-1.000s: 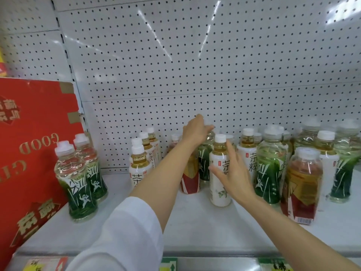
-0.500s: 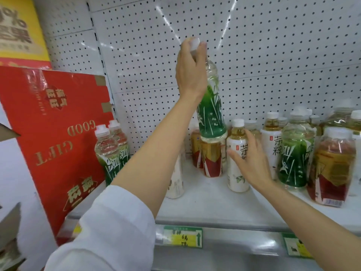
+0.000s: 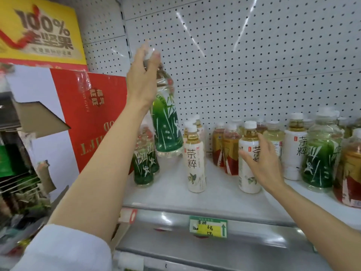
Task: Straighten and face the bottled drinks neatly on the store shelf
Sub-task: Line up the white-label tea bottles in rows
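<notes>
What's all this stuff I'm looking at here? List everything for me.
lifted bottle: one, green label, held in the air above the shelf's left part
green bottles: two at far left, at least one more at right
white-label tea bottles: several, in rows left, middle and right
red-and-gold bottles: several, middle back and far right
shelf: one, white
pegboard: white, behind
price tag: green and yellow, shelf edge
red gift box: one, left
yellow sign: upper left
left hand: grips the lifted bottle's neck
right hand: open, at a white tea bottle

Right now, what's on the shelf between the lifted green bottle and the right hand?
Head view: a white-label tea bottle stands between the lifted green bottle and the right hand, with bare shelf beside it.
</notes>
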